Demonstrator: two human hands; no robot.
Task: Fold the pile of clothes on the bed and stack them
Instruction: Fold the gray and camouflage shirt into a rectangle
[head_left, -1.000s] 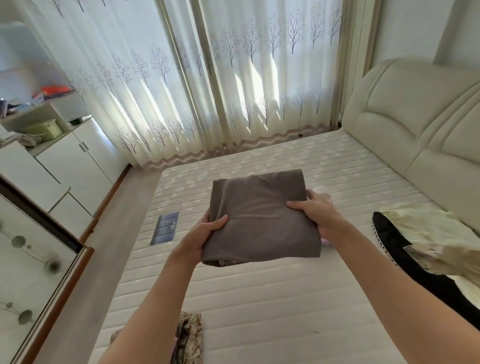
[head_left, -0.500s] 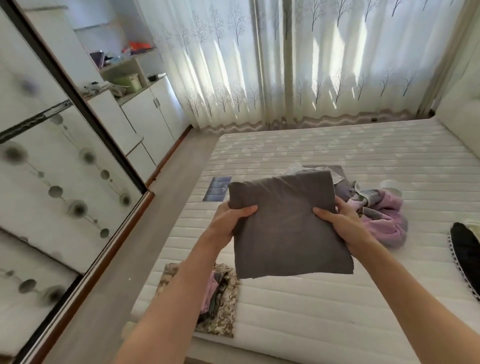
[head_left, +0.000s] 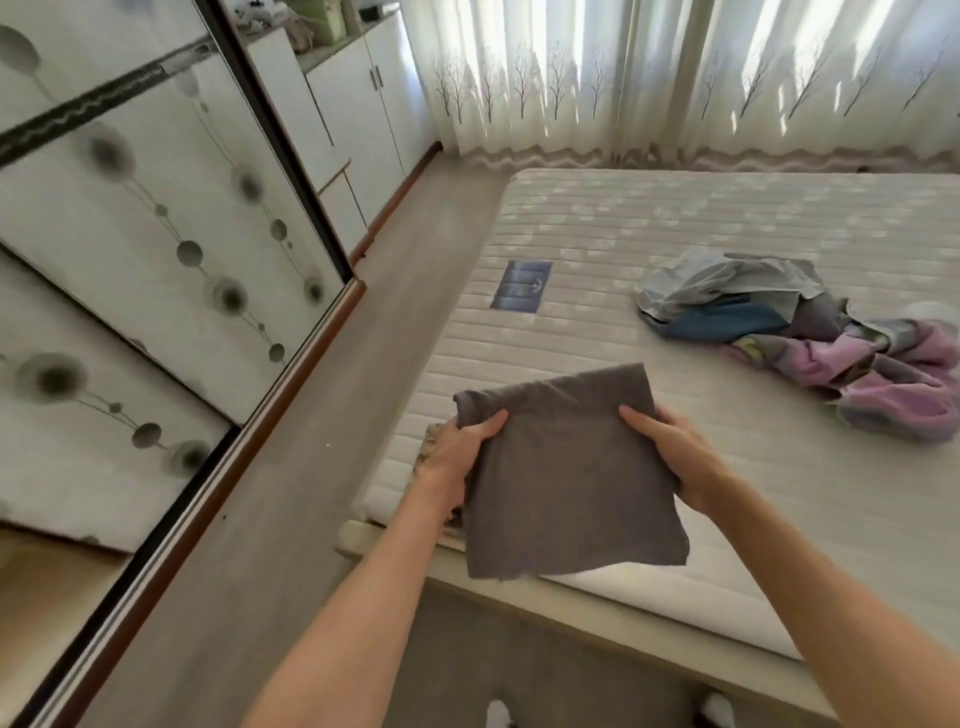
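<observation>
A folded grey garment (head_left: 566, 478) hangs flat over the near left corner of the bed (head_left: 727, 228). My left hand (head_left: 457, 452) grips its left edge, thumb on top. My right hand (head_left: 670, 452) grips its right edge the same way. Under the garment's left side a patterned folded cloth (head_left: 432, 441) peeks out on the mattress corner, mostly hidden. A loose pile of clothes (head_left: 810, 332), grey, blue and purple, lies on the mattress to the far right of my hands.
A mirrored sliding wardrobe (head_left: 156, 260) lines the left wall, with white cabinets (head_left: 358, 130) beyond it. A strip of wood floor (head_left: 322, 441) runs between wardrobe and bed. Tree-print curtains (head_left: 675, 78) hang behind the bed. A blue label (head_left: 522, 286) sits on the mattress.
My view has swung left and down. Both hands have carried the grey garment toward the near left corner of the bed, over the patterned cloth. The loose pile now lies farther right.
</observation>
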